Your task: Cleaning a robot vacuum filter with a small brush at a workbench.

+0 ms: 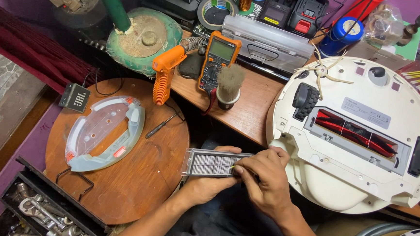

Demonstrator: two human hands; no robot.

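A rectangular pleated filter point(209, 162) in a clear frame is held over my lap, between the round table and the robot vacuum. My left hand point(216, 179) grips it from below. My right hand point(264, 177) lies over its right end, fingers pinched on the top edge. The white robot vacuum point(359, 137) lies upside down on the wooden bench to the right, its red roller brush point(352, 134), black wheels and white side brush point(322, 70) showing.
A round wooden table point(148, 177) on the left carries a translucent crescent tray point(104, 133) and a small screwdriver point(160, 126). On the bench stand an orange multimeter point(218, 60), a bristle brush point(229, 87), an orange soldering gun point(164, 74) and a grey dustbin point(268, 44). A tool drawer point(49, 205) sits lower left.
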